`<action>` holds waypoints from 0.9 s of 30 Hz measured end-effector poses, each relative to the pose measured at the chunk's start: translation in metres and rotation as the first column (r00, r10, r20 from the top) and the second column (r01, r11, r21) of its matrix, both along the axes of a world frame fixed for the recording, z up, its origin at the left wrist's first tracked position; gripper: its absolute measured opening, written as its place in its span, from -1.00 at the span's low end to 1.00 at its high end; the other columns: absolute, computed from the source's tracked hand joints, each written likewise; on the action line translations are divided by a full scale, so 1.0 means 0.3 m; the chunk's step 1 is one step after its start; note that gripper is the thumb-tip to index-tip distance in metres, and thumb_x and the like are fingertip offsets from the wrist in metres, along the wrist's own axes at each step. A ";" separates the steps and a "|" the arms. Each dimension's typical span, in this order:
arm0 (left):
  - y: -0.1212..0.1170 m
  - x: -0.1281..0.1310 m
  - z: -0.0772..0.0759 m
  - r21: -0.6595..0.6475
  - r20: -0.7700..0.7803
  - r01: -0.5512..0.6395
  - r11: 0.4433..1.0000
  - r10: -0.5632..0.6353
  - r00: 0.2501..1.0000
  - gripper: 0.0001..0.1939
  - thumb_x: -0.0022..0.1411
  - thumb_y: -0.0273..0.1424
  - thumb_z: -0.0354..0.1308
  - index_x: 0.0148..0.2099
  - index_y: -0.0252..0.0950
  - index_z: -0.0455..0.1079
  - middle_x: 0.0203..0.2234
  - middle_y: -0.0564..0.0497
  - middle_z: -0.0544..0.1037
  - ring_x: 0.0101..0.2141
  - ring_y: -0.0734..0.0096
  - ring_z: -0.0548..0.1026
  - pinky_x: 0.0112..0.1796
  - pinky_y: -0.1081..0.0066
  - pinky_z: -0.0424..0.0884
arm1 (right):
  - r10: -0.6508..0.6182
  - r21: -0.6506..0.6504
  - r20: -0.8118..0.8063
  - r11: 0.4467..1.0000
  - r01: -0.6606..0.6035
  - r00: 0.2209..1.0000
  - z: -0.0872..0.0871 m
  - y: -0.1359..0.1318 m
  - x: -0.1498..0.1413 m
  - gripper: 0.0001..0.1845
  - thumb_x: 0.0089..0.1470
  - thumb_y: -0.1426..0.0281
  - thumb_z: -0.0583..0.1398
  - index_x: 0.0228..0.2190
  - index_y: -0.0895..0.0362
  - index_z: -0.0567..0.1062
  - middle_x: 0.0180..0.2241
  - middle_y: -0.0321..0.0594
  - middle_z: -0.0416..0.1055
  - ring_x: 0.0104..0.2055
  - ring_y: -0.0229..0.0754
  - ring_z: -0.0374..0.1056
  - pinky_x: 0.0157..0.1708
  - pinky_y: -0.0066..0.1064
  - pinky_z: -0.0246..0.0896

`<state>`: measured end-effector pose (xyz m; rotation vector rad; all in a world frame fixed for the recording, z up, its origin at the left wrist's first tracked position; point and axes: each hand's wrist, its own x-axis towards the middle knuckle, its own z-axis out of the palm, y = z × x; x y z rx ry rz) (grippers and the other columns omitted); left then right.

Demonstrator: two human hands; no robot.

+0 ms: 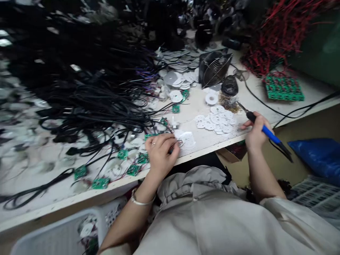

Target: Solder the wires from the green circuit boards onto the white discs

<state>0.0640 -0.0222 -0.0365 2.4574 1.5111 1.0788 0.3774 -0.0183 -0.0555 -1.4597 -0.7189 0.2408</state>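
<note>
My right hand grips a blue-handled soldering iron, its metal tip pointing up and left, just past a heap of white round circuit discs. My left hand rests on the bench edge, its fingers pinching thin wires next to a white round disc. Small green circuit boards and black cables lie left of that hand. The wire ends under my left fingers are partly hidden.
A caged black fan and a roll of white tape stand on the white bench. Red wires and a green board panel lie far right. A white basket sits below the bench.
</note>
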 end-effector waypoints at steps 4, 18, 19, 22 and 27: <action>-0.003 0.019 -0.028 -0.026 -0.018 -0.002 1.000 0.001 1.000 -0.90 0.26 -0.46 0.18 -0.34 -0.21 0.43 -0.34 0.11 0.65 -0.19 0.31 0.55 0.02 0.15 0.10 | 0.241 0.096 -0.155 0.969 -0.229 0.958 -0.008 -0.069 -0.160 -0.60 0.15 0.09 0.16 -0.33 0.17 0.57 -0.72 -0.44 0.31 -0.75 -0.31 0.25 -0.73 -0.46 0.18; -0.014 0.038 -0.053 -0.018 -0.087 -0.054 0.998 0.052 0.995 -0.90 0.22 -0.46 0.19 -0.37 -0.22 0.39 -0.40 0.10 0.63 -0.19 0.26 0.50 -0.01 0.13 0.08 | 0.660 -0.013 -0.159 0.743 -0.669 0.735 -0.060 -0.129 -0.316 -0.60 0.22 0.12 0.13 -0.36 0.12 0.63 -0.76 -0.40 0.31 -0.77 -0.35 0.18 -0.73 -0.49 0.10; -0.014 0.036 -0.053 -0.026 -0.086 -0.048 0.999 0.046 0.995 -0.90 0.21 -0.47 0.19 -0.37 -0.22 0.39 -0.40 0.11 0.63 -0.19 0.27 0.50 -0.01 0.13 0.08 | 0.664 -0.023 -0.165 0.737 -0.676 0.729 -0.057 -0.127 -0.316 -0.60 0.22 0.12 0.13 -0.35 0.12 0.63 -0.76 -0.41 0.30 -0.77 -0.35 0.18 -0.73 -0.49 0.11; -0.014 0.030 -0.052 -0.039 -0.081 -0.034 0.999 0.031 0.996 -0.90 0.21 -0.47 0.19 -0.37 -0.22 0.38 -0.41 0.11 0.63 -0.19 0.27 0.50 -0.02 0.13 0.09 | 0.669 -0.055 -0.165 0.727 -0.684 0.725 -0.051 -0.122 -0.317 -0.58 0.20 0.08 0.14 -0.37 0.12 0.63 -0.77 -0.42 0.28 -0.77 -0.35 0.17 -0.72 -0.49 0.13; -0.018 0.027 -0.053 -0.013 -0.083 -0.051 0.999 0.050 0.995 -0.90 0.22 -0.47 0.18 -0.36 -0.22 0.38 -0.40 0.10 0.63 -0.19 0.26 0.50 -0.02 0.15 0.09 | 0.675 -0.090 -0.191 0.711 -0.697 0.713 -0.047 -0.122 -0.314 -0.61 0.21 0.11 0.14 -0.33 0.12 0.63 -0.74 -0.42 0.32 -0.74 -0.36 0.20 -0.71 -0.50 0.13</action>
